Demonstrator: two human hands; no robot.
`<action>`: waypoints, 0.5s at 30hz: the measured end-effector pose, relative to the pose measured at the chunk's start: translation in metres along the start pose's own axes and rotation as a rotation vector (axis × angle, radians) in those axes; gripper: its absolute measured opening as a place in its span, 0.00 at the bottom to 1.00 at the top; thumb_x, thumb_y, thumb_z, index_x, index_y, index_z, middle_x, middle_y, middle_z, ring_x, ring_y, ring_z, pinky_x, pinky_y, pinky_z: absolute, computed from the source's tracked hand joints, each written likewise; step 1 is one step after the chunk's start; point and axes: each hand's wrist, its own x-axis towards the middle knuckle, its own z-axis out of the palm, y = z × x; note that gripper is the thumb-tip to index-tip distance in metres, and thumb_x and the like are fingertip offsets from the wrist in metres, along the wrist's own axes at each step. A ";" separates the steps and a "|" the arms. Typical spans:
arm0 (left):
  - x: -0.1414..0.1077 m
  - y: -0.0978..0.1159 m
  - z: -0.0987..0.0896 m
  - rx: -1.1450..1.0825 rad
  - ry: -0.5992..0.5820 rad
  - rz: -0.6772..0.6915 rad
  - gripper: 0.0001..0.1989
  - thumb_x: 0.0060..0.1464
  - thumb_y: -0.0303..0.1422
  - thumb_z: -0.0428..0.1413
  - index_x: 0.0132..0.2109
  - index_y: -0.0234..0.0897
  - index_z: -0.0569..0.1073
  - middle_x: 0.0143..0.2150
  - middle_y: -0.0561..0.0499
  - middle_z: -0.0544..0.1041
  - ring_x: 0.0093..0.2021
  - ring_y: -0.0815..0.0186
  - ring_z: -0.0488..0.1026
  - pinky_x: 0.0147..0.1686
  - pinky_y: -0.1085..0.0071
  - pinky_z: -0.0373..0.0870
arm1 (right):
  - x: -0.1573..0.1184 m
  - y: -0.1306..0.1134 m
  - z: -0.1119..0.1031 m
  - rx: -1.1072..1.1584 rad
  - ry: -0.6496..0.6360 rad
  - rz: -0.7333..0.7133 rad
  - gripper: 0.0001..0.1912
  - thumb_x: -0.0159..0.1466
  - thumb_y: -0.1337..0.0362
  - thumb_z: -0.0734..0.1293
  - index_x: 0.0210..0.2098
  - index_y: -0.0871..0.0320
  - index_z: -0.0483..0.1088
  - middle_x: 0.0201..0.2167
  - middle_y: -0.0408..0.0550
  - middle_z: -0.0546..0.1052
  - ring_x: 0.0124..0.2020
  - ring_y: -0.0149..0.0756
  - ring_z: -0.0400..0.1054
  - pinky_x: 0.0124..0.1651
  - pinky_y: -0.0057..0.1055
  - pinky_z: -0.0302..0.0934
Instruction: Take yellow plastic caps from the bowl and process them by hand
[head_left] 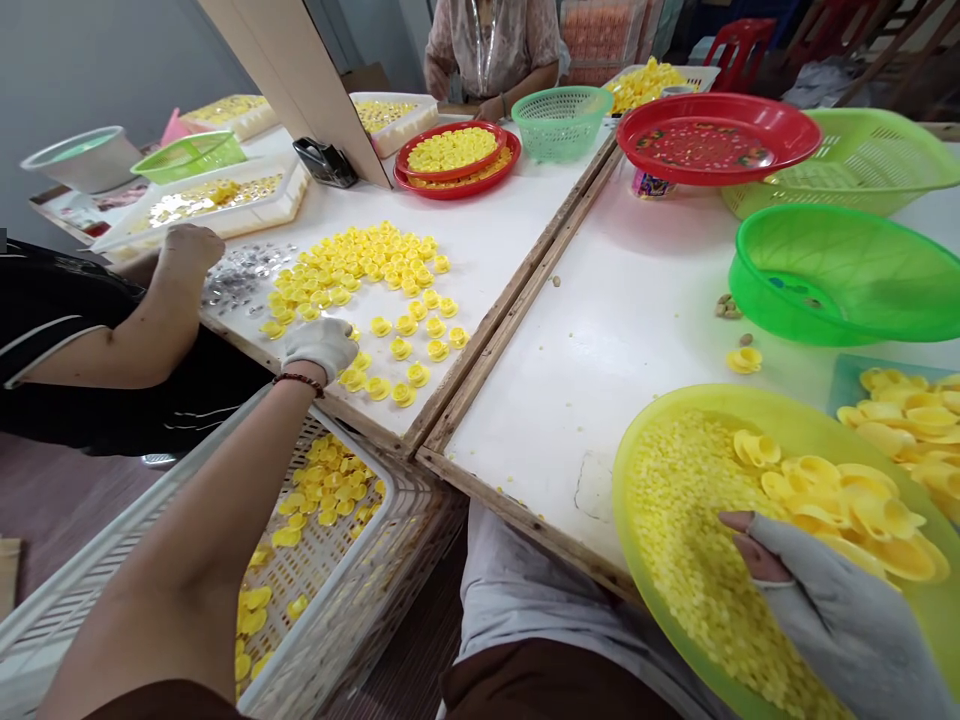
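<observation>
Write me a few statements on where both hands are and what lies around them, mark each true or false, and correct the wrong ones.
1. The left hand and the right hand both wear pale gloves. True.
2. The right hand is at a red tray. False: it is at the yellow bowl.
3. The left hand is at the yellow pieces spread on the white table. True.
4. Everything in the yellow bowl is cup-shaped. False: many small yellow bits lie there too.
5. The pale crate below the left hand is bare. False: yellow pieces lie in it.
</observation>
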 end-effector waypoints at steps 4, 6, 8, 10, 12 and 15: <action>-0.002 0.009 -0.003 -0.001 0.100 0.051 0.19 0.59 0.37 0.53 0.54 0.40 0.78 0.56 0.40 0.76 0.56 0.46 0.72 0.52 0.56 0.69 | -0.004 0.001 0.000 0.002 0.004 0.011 0.10 0.71 0.64 0.62 0.48 0.55 0.72 0.38 0.46 0.83 0.35 0.35 0.80 0.44 0.25 0.75; -0.001 0.011 -0.001 0.005 0.079 0.080 0.18 0.59 0.36 0.54 0.53 0.39 0.79 0.55 0.42 0.77 0.53 0.49 0.73 0.51 0.58 0.69 | -0.005 0.002 0.001 0.004 0.013 0.011 0.10 0.70 0.65 0.61 0.48 0.55 0.72 0.38 0.46 0.83 0.35 0.35 0.80 0.43 0.24 0.74; 0.000 0.012 0.005 0.020 0.026 0.108 0.15 0.57 0.36 0.57 0.49 0.37 0.80 0.51 0.42 0.79 0.50 0.51 0.74 0.50 0.59 0.68 | -0.005 0.002 0.001 0.005 0.021 0.005 0.10 0.70 0.65 0.62 0.48 0.56 0.72 0.37 0.46 0.83 0.35 0.34 0.79 0.43 0.24 0.74; 0.001 0.014 0.013 0.041 -0.017 0.131 0.15 0.55 0.36 0.59 0.46 0.34 0.81 0.48 0.42 0.80 0.49 0.51 0.74 0.52 0.58 0.66 | -0.003 0.002 0.001 0.015 0.027 -0.001 0.10 0.70 0.66 0.62 0.47 0.55 0.72 0.37 0.45 0.83 0.34 0.34 0.79 0.43 0.23 0.74; 0.002 0.018 0.022 0.062 -0.024 0.143 0.15 0.54 0.36 0.59 0.45 0.30 0.81 0.47 0.40 0.80 0.50 0.50 0.73 0.56 0.55 0.62 | -0.002 0.001 0.000 0.028 0.027 0.000 0.10 0.70 0.66 0.62 0.47 0.56 0.73 0.37 0.45 0.83 0.34 0.33 0.79 0.43 0.23 0.74; 0.004 0.020 0.027 0.079 0.000 0.166 0.15 0.56 0.36 0.57 0.45 0.31 0.80 0.48 0.41 0.80 0.52 0.49 0.72 0.59 0.52 0.58 | -0.001 0.000 -0.001 0.036 0.030 0.013 0.10 0.69 0.66 0.63 0.47 0.56 0.73 0.37 0.45 0.83 0.33 0.33 0.79 0.43 0.23 0.74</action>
